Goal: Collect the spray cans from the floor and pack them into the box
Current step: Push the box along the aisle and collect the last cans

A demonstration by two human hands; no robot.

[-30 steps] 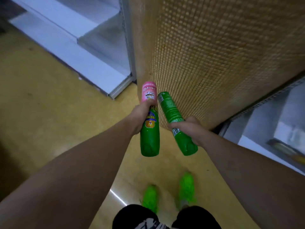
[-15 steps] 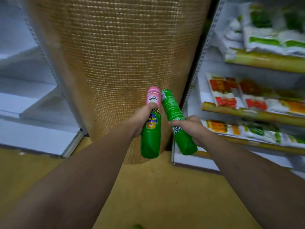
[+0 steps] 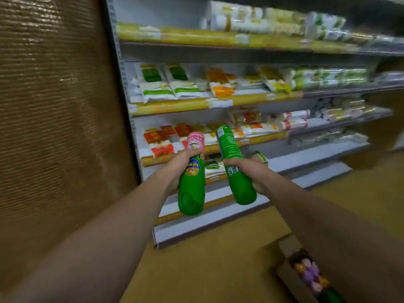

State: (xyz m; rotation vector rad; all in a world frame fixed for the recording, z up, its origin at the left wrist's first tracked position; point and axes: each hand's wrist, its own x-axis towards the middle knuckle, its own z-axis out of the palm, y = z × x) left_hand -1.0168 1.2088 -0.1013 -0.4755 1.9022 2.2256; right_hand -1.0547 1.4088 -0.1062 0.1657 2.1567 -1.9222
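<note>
My left hand [image 3: 177, 169] grips a green spray can with a pink end [image 3: 192, 184], held at chest height with its green cap toward me. My right hand [image 3: 255, 171] grips an all-green spray can [image 3: 237, 178] right beside it, tilted slightly left at the top. The two cans are close but apart. A cardboard box [image 3: 286, 274] stands on the floor at the lower right, partly hidden by my right forearm; several coloured can tops show inside it.
A store shelf unit [image 3: 218, 103] stocked with packaged goods fills the view ahead. A tall brown woven panel [image 3: 54, 127] stands on the left. Yellow floor [image 3: 207, 270] lies below between the shelf base and the box.
The view has swung right and up: the woven panel slid to the left, the stocked shelves came into view, and the box appeared at the lower right. Both hands still hold their cans.
</note>
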